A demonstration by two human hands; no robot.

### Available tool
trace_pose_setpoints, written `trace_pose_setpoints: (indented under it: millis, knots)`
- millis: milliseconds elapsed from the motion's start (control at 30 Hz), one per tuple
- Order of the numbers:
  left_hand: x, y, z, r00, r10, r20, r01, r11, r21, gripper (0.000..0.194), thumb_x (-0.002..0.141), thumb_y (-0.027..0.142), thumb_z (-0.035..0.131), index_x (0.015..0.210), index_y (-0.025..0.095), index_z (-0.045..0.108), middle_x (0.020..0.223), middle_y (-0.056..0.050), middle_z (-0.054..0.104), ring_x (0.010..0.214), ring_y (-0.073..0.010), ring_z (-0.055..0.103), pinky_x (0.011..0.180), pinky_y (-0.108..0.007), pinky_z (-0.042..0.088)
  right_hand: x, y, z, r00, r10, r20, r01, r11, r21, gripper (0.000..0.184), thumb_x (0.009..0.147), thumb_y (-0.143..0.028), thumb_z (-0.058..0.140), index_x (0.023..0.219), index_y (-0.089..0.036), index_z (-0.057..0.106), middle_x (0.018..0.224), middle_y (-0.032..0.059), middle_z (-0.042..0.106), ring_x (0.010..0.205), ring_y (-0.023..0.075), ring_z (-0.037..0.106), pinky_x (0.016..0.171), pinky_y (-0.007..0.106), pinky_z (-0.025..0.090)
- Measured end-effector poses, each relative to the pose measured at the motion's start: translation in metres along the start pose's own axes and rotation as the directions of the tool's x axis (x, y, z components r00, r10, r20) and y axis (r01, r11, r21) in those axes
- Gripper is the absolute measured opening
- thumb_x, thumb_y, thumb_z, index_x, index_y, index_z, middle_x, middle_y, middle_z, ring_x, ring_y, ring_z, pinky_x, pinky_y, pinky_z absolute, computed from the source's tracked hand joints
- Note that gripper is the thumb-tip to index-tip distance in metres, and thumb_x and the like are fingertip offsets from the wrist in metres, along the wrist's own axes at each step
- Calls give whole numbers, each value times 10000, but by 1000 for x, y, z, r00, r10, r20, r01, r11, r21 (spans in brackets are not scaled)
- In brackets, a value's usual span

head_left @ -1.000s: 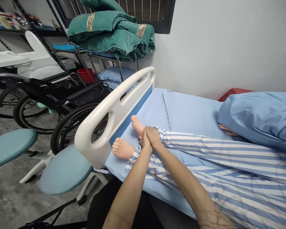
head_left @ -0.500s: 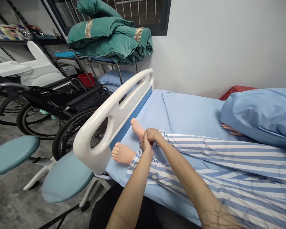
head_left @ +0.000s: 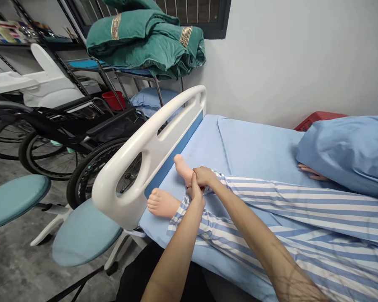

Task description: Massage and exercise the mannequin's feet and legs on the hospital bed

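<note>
A manikin in blue-and-white striped trousers [head_left: 271, 197] lies with its legs stretched out on the bed. My right hand [head_left: 204, 176] wraps over the ankle of its far foot [head_left: 183, 168], close to the trouser cuff. From the near side, my left hand [head_left: 195, 188] closes round that same ankle, its thumb against my right hand. The fingers beneath the ankle are hidden. Beside my left forearm rests the near foot [head_left: 164, 202], toes toward the footboard, touched by neither hand.
A white footboard [head_left: 116, 176] closes off the bed's left end. Past it stand a wheelchair [head_left: 91, 130] and teal stools [head_left: 86, 235]. Folded green quilts [head_left: 145, 42] lie on a metal rack. A blue cover [head_left: 349, 147] lies over a hand [head_left: 313, 172] at the right.
The view has shifted slightly. Both hands keep their hold round the far ankle, and the feet lie as before.
</note>
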State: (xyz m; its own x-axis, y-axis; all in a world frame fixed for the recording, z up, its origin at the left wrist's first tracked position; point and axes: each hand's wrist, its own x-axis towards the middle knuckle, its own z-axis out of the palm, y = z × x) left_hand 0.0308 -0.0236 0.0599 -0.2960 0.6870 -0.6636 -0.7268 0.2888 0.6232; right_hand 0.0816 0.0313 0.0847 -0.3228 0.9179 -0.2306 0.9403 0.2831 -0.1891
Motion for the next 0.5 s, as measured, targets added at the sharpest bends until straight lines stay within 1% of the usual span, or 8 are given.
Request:
trace_pose_setpoints:
  millis: [100, 200, 300, 400, 433, 500]
  knots:
    - [-1, 1, -1, 1000, 6, 4, -6, 1000, 3, 219, 850, 366, 686, 814, 169, 600, 829, -56, 697, 666, -156, 678, 547, -233, 535, -7, -3, 2, 999, 12, -49, -14, 999, -37, 561, 804, -624, 638, 1144, -177, 623, 1070, 169, 728, 985, 313, 704, 803, 358, 535]
    - [-2, 3, -2, 1000, 4, -15, -3, 1000, 25, 234, 825, 374, 709, 797, 174, 591, 805, -51, 693, 645, -163, 675, 518, -242, 523, -12, -8, 7, 996, 51, -78, -55, 997, -51, 572, 861, -622, 586, 1194, -157, 559, 1050, 172, 729, 960, 305, 712, 803, 374, 534]
    - [-1, 2, -1, 998, 5, -59, 0, 997, 81, 276, 793, 413, 739, 797, 189, 578, 787, -41, 683, 692, -188, 687, 567, -278, 553, -18, -15, 13, 987, 96, -128, -104, 993, -59, 497, 929, -559, 529, 1217, -154, 514, 1066, 159, 719, 945, 279, 713, 796, 359, 532]
    - [-3, 1, 0, 993, 0, -120, 17, 990, 143, 316, 763, 446, 764, 774, 202, 562, 771, -39, 663, 748, -208, 691, 616, -299, 569, -23, -20, 20, 971, 110, -213, -132, 987, -93, 423, 969, -510, 488, 1190, -151, 516, 1098, 169, 688, 980, 267, 692, 822, 349, 522]
    - [-5, 3, -1, 992, 2, -123, 15, 990, 139, 314, 762, 437, 767, 760, 206, 555, 764, -41, 653, 774, -216, 693, 635, -305, 573, -24, -21, 23, 966, 104, -237, -132, 986, -106, 417, 970, -510, 485, 1177, -150, 522, 1111, 179, 675, 1004, 272, 678, 846, 356, 515]
    - [-9, 15, -10, 997, 29, -68, -23, 996, 82, 294, 783, 412, 748, 738, 219, 532, 756, -51, 635, 852, -241, 695, 680, -325, 585, -25, -22, 27, 957, 86, -276, -123, 985, -119, 429, 964, -537, 483, 1160, -158, 531, 1136, 197, 653, 1042, 287, 650, 897, 376, 495]
